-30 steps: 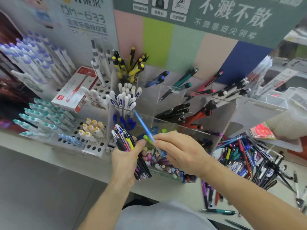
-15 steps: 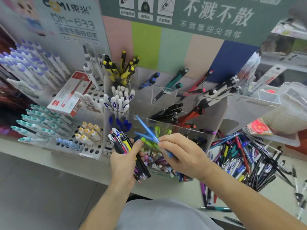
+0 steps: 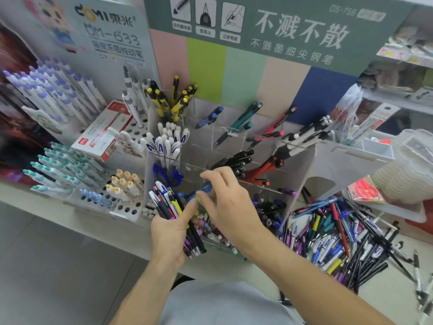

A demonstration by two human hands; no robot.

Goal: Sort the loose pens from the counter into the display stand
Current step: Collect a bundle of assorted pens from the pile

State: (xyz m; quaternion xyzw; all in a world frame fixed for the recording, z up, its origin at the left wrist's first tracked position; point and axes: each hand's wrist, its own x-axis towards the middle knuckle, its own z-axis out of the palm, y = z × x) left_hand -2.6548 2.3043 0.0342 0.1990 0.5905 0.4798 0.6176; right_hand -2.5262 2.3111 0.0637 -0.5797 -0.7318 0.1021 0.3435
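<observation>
A bundle of pens (image 3: 174, 214) — black, white, blue and one with a yellow grip — is gripped in the left hand (image 3: 172, 233), the fingers curled round the barrels and the thumb stretched up toward the right hand. The right hand (image 3: 230, 207) is held over a front compartment of the clear display stand (image 3: 302, 165), its fingers bent down around a blue pen (image 3: 206, 186); the pen appears to be pinched at the fingertips, though most of it is hidden behind the hand and blurred. The two hands are just beside each other, the left thumb tip nearly touching the right fingers. In the stand's compartments sorted groups are seen: yellow-and-black pens (image 3: 178, 99) at the back left, white-capped pens (image 3: 167, 144) below them, black pens (image 3: 234, 163) and red pens (image 3: 267, 168) in the middle row. On the counter (image 3: 77, 221) to the right of the stand lies a large loose heap of mixed pens (image 3: 339, 235) — blue, black, red, purple and white, crossed over one another. To the left of the stand, a perforated rack (image 3: 126, 207) holds rows of teal-capped pens (image 3: 58, 167), and a red-and-white box (image 3: 105, 134) rests tilted on it.
</observation>
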